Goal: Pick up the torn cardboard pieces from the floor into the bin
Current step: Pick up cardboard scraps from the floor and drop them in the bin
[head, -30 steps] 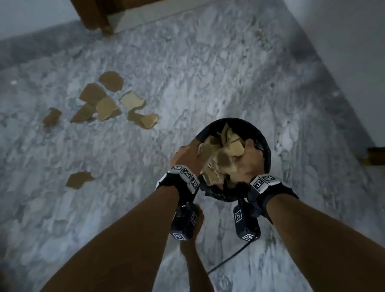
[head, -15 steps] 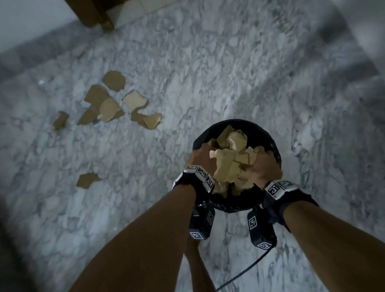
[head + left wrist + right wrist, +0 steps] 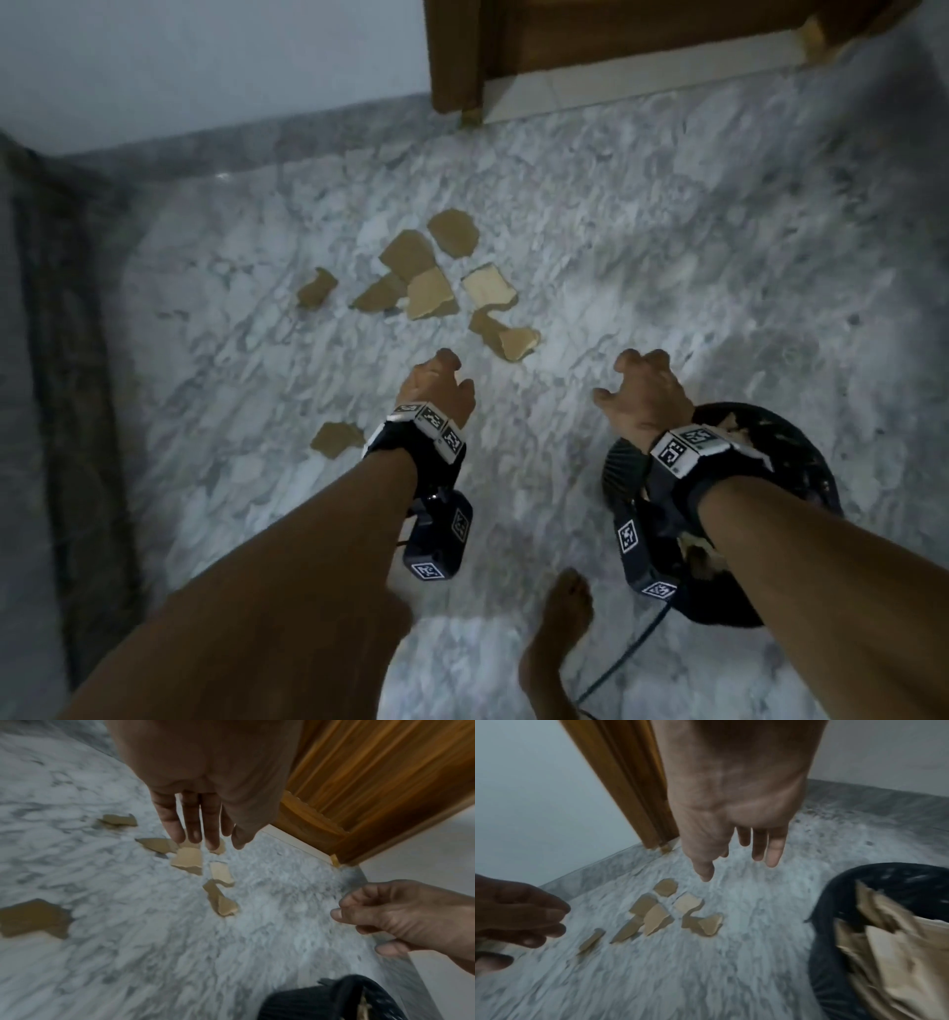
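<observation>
Several torn brown cardboard pieces lie clustered on the grey marble floor, seen also as cardboard pieces and cardboard pieces. One lone piece lies left of my left wrist. The black bin stands at the right under my right forearm, with torn cardboard inside it. My left hand hovers empty short of the cluster, fingers straight. My right hand hangs empty beside the bin, fingers relaxed.
A wooden door frame and door stand at the back, with a white wall to the left. My bare foot is on the floor between my arms. A black cable trails by the bin.
Both hands let go of the bundle of cardboard into the bin and moved away to the left, toward the pieces on the floor. The head view swung left and up.
</observation>
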The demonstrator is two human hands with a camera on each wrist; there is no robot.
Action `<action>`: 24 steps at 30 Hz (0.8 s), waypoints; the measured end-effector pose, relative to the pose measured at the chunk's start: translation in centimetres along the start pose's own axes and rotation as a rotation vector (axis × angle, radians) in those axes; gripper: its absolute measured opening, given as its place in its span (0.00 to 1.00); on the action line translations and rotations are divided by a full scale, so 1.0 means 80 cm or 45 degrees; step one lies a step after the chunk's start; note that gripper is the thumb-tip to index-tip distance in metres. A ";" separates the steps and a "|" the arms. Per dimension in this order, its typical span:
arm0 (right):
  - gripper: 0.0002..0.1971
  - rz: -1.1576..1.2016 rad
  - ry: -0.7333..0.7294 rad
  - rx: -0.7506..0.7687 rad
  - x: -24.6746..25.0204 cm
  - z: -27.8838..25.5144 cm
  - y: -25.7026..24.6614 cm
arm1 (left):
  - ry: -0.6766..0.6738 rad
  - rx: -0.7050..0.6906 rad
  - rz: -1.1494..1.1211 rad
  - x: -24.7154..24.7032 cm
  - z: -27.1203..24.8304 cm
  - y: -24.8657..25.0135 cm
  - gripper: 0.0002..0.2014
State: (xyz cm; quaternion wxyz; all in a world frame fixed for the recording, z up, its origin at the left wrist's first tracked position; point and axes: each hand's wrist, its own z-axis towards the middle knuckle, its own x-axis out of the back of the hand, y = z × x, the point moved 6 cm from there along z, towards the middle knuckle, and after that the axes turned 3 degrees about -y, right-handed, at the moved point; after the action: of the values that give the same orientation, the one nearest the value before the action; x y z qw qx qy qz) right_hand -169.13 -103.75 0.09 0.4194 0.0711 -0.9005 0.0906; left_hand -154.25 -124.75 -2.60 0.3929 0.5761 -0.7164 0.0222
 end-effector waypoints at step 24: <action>0.26 -0.598 -0.142 0.873 -0.344 0.318 -0.470 | -0.127 0.497 0.055 -0.064 0.250 -0.439 0.35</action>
State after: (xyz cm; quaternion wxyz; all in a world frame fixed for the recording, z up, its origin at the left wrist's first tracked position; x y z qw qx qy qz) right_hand -162.77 -144.57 -33.20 0.3312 0.4146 -0.7990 0.2830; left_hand -135.27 -142.12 -34.21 0.2373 0.6262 -0.7292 0.1405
